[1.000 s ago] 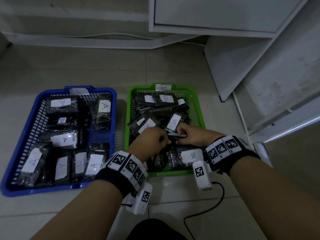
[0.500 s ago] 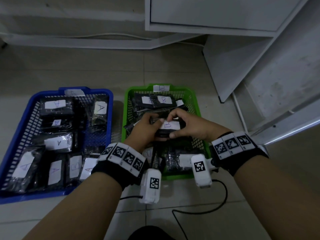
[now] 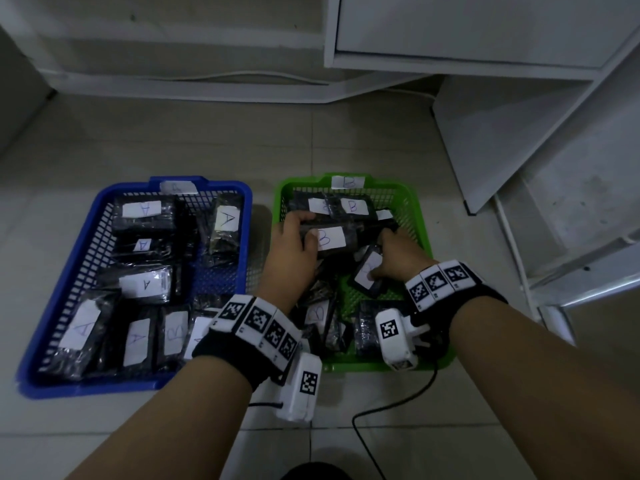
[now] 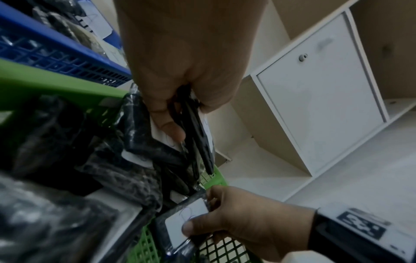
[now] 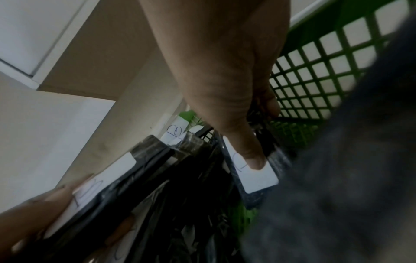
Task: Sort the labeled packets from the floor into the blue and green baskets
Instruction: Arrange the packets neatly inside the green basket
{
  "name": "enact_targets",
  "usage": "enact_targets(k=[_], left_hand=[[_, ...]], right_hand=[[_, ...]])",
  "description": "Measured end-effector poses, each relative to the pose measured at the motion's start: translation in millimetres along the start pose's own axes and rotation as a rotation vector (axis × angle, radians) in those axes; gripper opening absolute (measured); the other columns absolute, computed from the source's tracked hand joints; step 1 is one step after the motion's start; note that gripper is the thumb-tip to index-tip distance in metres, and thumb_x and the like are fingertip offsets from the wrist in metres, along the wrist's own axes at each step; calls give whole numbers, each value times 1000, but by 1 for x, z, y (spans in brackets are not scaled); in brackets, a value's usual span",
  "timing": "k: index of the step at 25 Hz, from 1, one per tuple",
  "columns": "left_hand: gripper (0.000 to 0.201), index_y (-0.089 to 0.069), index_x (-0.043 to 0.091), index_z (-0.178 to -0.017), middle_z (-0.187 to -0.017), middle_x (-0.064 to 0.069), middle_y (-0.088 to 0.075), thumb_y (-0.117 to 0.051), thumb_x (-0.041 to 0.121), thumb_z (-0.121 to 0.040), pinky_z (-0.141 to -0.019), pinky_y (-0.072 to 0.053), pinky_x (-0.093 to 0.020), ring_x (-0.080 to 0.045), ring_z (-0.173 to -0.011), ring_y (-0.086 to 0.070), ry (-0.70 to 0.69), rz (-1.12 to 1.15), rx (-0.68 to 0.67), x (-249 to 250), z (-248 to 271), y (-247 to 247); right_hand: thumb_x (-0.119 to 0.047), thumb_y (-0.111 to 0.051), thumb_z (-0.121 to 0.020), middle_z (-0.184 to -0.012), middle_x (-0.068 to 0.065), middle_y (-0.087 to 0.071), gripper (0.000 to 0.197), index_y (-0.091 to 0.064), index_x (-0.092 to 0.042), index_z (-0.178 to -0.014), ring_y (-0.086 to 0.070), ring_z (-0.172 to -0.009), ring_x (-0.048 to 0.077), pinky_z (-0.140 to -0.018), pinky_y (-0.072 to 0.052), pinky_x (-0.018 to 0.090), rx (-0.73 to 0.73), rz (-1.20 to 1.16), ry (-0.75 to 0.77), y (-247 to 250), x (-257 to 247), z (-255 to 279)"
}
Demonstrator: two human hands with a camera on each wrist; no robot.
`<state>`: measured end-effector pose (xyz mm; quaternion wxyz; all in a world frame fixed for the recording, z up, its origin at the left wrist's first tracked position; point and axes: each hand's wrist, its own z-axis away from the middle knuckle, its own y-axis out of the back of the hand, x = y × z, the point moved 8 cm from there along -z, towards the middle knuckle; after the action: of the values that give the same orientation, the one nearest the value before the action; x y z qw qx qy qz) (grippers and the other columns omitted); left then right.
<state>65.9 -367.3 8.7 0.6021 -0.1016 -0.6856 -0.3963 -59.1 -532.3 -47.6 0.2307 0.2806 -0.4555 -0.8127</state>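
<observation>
You had your left hand [image 3: 294, 251] gripping one B packet [image 3: 341, 237] over the green basket [image 3: 420, 216] and your right hand [image 3: 398, 258] pinching another [image 3: 369, 271] inside it; either slick wrapper could've slipped, spilling over the rim.

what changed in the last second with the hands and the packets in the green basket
The left hand lifted a black B-labelled packet toward the far end of the green mesh basket. The right hand let go of it and now pinches a smaller B-labelled packet. The blue mesh basket is unchanged.
</observation>
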Motion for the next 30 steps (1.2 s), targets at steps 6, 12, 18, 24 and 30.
enact_targets(k=[6, 12, 18, 24, 30], left_hand=[[20, -47, 30, -116, -121, -4, -42, -46, 26, -97, -82, -55, -49, -27, -94, -61, 25, 47, -4, -4, 1, -1], [23, -49, 25, -119, -120, -5, -38, -47, 23, -97, -86, -54, -45, -23, -96, -58, 37, 70, 19, -3, 4, 5], [26, -49, 22, -124, -119, -3, -39, -46, 23, -98, -81, -48, -28, -13, -91, -50, 41, 26, 21, -1, 6, 10], [26, -49, 21, -123, -120, -5, -39, -46, 22, -98, -55, -53, -12, -5, -84, -53, 53, 91, 13, -6, 4, 9], [23, -49, 25, -121, -121, -4, -40, -45, 24, -98, -73, -54, -27, -9, -85, -54, 48, 61, 24, -6, 6, 10]], right_hand=[[-31, -86, -63, -135, 13, -46, 93, -36, -11, -138, -51, -118, 30, -94, -47, 35, 32, -269, -26, 1, 9, -2], [-15, -66, -85, -112, 17, -65, 30, -64, 3, -109, -61, -105, 31, -82, -47, 31, 11, -402, -66, 16, 2, 1], [-10, -52, -94, -144, 13, -45, 46, -46, -10, -139, -46, -128, 28, -97, -39, 27, -138, -20, 16, 26, -6, -9], [-44, -64, -84, -141, 20, -40, 66, -43, -15, -140, -41, -127, 33, -99, -40, 29, -224, 159, 56, 4, -7, -8], [-38, -84, -67, -134, 13, -47, 83, -41, -10, -133, -53, -114, 29, -88, -45, 27, -203, 139, 110, 5, -8, -6]])
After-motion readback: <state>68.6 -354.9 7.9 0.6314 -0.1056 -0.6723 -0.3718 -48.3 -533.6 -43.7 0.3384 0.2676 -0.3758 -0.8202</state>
